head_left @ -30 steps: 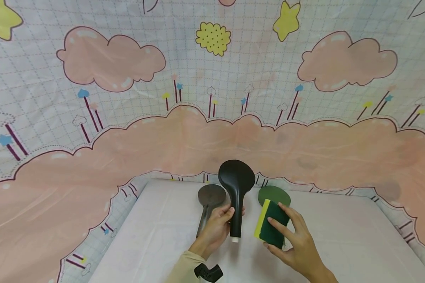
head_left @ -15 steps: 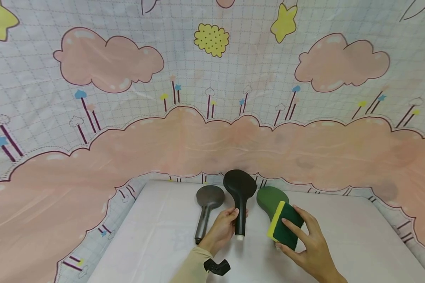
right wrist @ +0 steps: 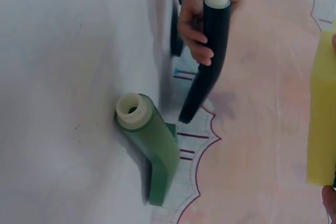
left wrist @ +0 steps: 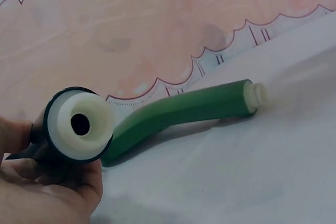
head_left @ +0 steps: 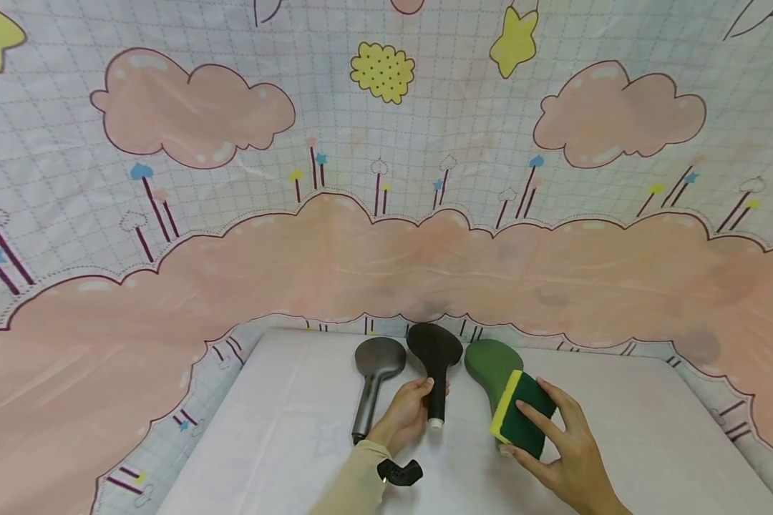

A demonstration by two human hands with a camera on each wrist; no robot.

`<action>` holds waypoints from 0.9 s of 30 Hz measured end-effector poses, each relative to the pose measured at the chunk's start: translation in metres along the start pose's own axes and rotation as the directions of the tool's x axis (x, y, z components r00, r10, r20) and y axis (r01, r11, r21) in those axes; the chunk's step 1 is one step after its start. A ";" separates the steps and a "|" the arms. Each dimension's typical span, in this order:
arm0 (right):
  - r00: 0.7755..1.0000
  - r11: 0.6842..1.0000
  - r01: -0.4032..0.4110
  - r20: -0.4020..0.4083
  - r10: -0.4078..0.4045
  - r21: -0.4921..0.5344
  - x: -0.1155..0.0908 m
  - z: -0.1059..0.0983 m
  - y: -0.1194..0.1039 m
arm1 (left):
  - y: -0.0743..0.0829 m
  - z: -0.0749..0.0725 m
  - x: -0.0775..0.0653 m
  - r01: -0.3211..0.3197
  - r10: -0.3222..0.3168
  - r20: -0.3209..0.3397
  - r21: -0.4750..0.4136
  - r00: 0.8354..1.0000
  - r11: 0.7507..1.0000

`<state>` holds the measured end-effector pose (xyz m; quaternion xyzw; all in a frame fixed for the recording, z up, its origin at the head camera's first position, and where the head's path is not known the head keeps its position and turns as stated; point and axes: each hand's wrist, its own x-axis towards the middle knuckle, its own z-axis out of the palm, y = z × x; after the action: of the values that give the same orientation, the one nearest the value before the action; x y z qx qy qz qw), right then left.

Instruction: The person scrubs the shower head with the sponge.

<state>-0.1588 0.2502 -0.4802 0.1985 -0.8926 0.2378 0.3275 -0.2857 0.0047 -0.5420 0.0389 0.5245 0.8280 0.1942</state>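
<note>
Left hand [head_left: 407, 413] curled round the handle of the black shower head [head_left: 435, 347], thumb on one side, fingers wrapped behind, no slack. Held up near the middle of the counter's far edge, head end toward that edge, handle end toward the near one. Can't tell if the head end touches the counter [head_left: 283, 415].

Right hand [head_left: 576, 447] half spread, pinching the sponge [head_left: 530, 418] between thumb at its lower end and fingers on top and over the dark green face. From the head view it covers part of the green shower head [head_left: 494, 361]; right wrist view shows the two apart. Grey shower head [head_left: 378, 365] lies left of the black one, toward the counter's far left corner.

Handling, my read: black one is likely rigid plastic, light, hollow at the pale collar [left wrist: 100, 111], a bit head-heavy. Smooth skin, would get slick if wet. Best hold: upper handle just under the head, about where the hand is. Keep side load off the collar, probably the most easily damaged bit. Sponge should be light and squashy; pinch the ends, leave a face exposed.
</note>
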 end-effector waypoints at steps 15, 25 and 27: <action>1.000 1.000 0.017 -0.013 -0.017 -0.009 -0.005 0.003 0.004 | -0.009 -0.007 0.004 0.052 -0.050 -0.023 0.095 0.998 0.994; 0.999 1.000 0.029 -0.027 -0.029 -0.003 -0.004 0.005 0.002 | -0.011 -0.006 0.002 0.019 0.013 -0.140 0.224 0.990 0.974; 0.999 0.999 0.034 -0.034 -0.034 -0.002 -0.003 0.006 0.002 | -0.012 -0.007 0.002 0.018 0.019 -0.147 0.243 0.989 0.970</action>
<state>-0.1602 0.2489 -0.4867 0.2096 -0.8835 0.2350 0.3467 -0.2855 0.0038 -0.5564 0.0010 0.6351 0.7581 0.1483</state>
